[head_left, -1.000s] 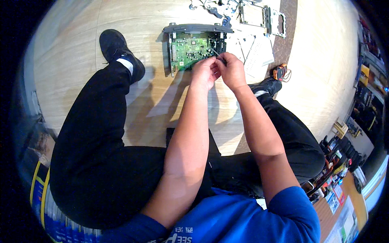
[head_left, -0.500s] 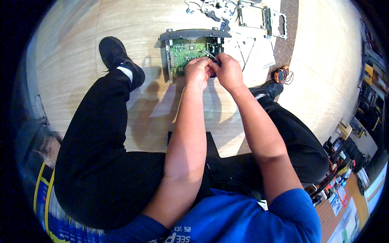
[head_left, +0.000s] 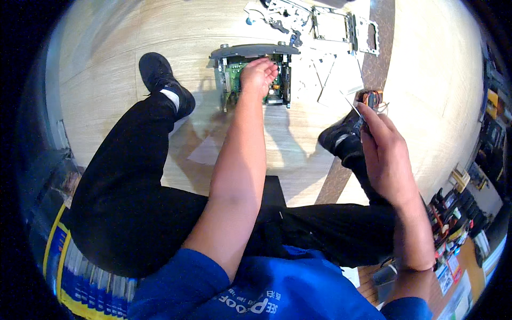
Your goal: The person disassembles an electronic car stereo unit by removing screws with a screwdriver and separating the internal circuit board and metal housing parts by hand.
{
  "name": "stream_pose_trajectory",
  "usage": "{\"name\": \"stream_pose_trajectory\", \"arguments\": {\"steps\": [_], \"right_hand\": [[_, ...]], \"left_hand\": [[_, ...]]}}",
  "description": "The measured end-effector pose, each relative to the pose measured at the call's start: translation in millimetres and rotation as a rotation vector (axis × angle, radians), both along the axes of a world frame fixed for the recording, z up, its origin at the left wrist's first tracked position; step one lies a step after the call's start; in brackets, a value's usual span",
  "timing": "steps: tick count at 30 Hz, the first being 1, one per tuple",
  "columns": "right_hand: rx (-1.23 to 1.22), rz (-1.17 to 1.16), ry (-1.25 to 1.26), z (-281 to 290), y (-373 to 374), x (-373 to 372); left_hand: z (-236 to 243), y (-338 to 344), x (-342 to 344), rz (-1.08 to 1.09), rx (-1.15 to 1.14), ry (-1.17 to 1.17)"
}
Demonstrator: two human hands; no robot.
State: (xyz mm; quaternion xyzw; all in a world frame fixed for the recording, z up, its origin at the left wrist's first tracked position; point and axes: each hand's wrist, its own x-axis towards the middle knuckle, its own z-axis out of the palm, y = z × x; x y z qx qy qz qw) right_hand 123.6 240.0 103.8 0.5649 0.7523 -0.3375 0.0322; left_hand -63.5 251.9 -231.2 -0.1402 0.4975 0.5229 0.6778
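Observation:
In front of me on the floor lies an opened electronic unit with a curved dark front panel [head_left: 253, 50] and a green circuit board [head_left: 233, 72] in a metal frame. My left hand [head_left: 258, 77] is over the board, its fingers curled together; what they hold, if anything, is hidden. Well to the right of the unit, above my right leg, my right hand [head_left: 385, 152] is closed around a screwdriver [head_left: 350, 103]. Its thin metal shaft points up and left, and the dark handle is mostly covered by the fingers.
Metal brackets and frames [head_left: 332, 24] lie at the far right, beside a white flat plate [head_left: 341, 77]. An orange and black device [head_left: 372, 98] sits near my right shoe [head_left: 341, 130]. Shelves with goods line the right, and blue-and-yellow boxes [head_left: 90, 282] stand at lower left.
My right hand has drawn away from the unit, to the right and toward me, with the screwdriver in it. My left hand stays over the board. More of the board's right side shows.

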Motion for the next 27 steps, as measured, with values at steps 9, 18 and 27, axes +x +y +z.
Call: {"name": "stream_pose_trajectory", "arguments": {"steps": [9,18,27], "right_hand": [[-0.104,-0.147,0.031,-33,-17,-23],[-0.091,-0.059,0.144,-9,-17,-56],[-0.095,0.034,0.209,-8,-20,-51]], "left_hand": [[14,-14,32,0.054,-0.062,-0.06],[15,-4,7,-0.203,-0.047,0.43],[-28,7,10,-0.357,0.02,0.868]]}}
